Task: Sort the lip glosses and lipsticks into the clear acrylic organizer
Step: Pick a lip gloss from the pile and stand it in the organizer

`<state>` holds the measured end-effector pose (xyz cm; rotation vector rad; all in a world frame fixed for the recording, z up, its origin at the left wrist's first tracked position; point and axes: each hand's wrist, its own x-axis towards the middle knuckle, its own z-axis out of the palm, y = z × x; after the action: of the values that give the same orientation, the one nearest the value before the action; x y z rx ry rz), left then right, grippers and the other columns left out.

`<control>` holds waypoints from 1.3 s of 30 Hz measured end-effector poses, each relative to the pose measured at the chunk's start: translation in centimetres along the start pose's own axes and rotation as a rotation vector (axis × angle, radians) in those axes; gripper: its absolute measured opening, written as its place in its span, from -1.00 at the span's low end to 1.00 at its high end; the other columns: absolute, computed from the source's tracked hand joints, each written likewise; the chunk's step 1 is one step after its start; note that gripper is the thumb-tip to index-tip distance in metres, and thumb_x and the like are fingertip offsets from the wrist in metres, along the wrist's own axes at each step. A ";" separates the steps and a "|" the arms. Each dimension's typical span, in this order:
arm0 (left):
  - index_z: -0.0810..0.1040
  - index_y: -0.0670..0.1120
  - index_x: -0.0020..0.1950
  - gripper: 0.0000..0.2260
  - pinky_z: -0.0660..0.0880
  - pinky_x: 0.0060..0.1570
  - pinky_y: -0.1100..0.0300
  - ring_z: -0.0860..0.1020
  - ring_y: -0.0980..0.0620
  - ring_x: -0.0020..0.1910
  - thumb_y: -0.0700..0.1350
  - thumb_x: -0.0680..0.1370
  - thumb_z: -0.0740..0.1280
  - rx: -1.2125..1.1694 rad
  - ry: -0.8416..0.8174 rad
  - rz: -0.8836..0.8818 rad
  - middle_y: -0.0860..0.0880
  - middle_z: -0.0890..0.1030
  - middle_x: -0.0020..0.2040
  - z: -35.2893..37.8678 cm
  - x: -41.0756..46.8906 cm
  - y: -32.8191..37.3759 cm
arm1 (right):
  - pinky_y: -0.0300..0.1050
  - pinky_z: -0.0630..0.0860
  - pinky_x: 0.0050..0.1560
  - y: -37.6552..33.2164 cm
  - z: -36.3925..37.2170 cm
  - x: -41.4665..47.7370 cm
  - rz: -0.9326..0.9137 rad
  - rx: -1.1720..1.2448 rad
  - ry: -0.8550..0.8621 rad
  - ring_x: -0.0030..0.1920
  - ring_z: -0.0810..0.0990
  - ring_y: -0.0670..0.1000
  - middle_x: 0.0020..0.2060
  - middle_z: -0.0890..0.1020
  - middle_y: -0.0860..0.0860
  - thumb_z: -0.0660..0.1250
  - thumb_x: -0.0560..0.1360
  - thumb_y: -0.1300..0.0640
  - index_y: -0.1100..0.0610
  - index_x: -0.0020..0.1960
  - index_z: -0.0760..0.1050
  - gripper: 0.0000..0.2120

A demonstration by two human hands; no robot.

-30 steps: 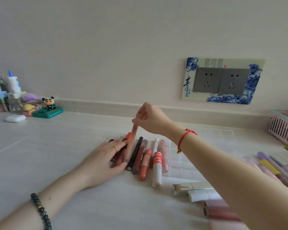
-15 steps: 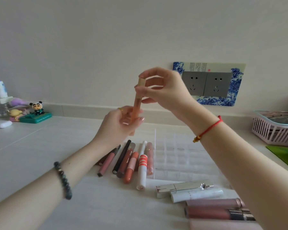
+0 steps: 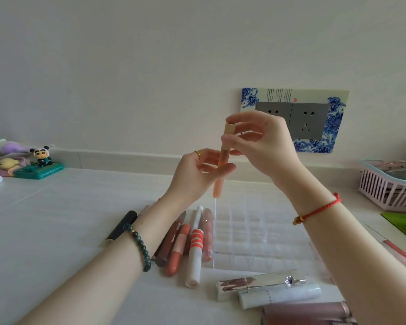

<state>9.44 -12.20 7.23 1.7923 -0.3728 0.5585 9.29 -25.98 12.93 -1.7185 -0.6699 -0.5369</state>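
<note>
Both hands hold one slim peach lip gloss [image 3: 221, 174] upright above the table. My right hand [image 3: 264, 146] pinches its tan cap at the top, and my left hand [image 3: 197, 177] grips the tube's middle. Directly below lies the clear acrylic organizer [image 3: 256, 233], a grid of compartments, apparently with nothing in it. A row of several lip glosses [image 3: 188, 240] in red, brown, pink and white lies against its left side, with a black tube [image 3: 122, 225] further left. More tubes and a silver lipstick [image 3: 263, 283] lie in front of the organizer.
A pink slatted basket [image 3: 389, 191] stands at the right edge, with a green mat [image 3: 403, 225] and pink pens in front of it. Small figurines [image 3: 39, 160] and bottles sit at the far left by the wall. A double wall socket [image 3: 293, 120] is behind my hands.
My right hand lifted the peach lip gloss off the row. My left hand left the tubes on the table and rose to grip it. The view tilted slightly.
</note>
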 end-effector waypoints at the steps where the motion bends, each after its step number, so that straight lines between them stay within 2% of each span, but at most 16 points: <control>1: 0.62 0.02 -0.18 -0.87 0.52 -0.07 0.14 0.61 0.11 -0.20 -0.04 0.32 0.49 -0.008 -0.011 -0.004 0.07 0.68 -0.12 -0.1 0.1 -0.1 | 0.00 0.64 -0.24 0.2 0.1 0.0 0.000 -0.013 -0.005 -0.30 0.67 0.01 -0.29 0.64 -0.01 0.46 0.33 0.31 0.10 -0.09 0.58 -0.79; 7: 0.60 0.06 -0.23 -0.86 0.46 -0.24 0.44 0.60 0.24 -0.31 -0.15 0.32 0.50 -0.091 -0.058 0.001 0.18 0.66 -0.33 -0.5 0.5 -0.6 | -0.07 0.64 -0.27 0.7 0.0 0.4 -0.018 -0.065 -0.035 -0.28 0.67 -0.04 -0.28 0.63 -0.05 0.46 0.33 0.27 0.10 -0.06 0.58 -0.79; 17: 0.61 0.05 -0.22 -0.85 0.53 -0.03 0.33 0.62 0.19 -0.22 -0.20 0.34 0.48 -0.067 -0.097 -0.022 0.16 0.66 -0.32 -0.3 0.2 -1.6 | -0.15 0.63 -0.32 1.7 0.1 0.2 0.016 -0.082 -0.065 -0.28 0.67 0.01 -0.27 0.64 0.02 0.43 0.37 0.27 0.12 -0.08 0.59 -0.85; 21: 0.61 -0.01 -0.18 -0.86 0.47 -0.13 0.45 0.60 0.24 -0.25 -0.22 0.35 0.47 -0.036 -0.120 -0.023 0.12 0.64 -0.27 -0.4 0.0 -1.8 | -0.10 0.64 -0.30 2.2 0.2 0.0 0.064 -0.060 -0.088 -0.25 0.67 0.07 -0.24 0.65 0.08 0.42 0.37 0.28 0.13 -0.08 0.58 -0.86; 39: 0.60 0.00 -0.17 -0.87 0.48 -0.10 0.43 0.60 0.24 -0.23 -0.18 0.36 0.47 0.000 -0.165 -0.051 0.11 0.64 -0.24 -0.8 0.0 -1.8 | -0.12 0.64 -0.30 2.5 0.0 -0.2 0.131 -0.070 -0.146 -0.29 0.67 0.00 -0.23 0.67 0.09 0.44 0.36 0.27 0.12 -0.09 0.59 -0.85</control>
<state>10.27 -10.94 5.95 1.8480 -0.4387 0.3752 10.84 -26.49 11.10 -1.8662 -0.6426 -0.3489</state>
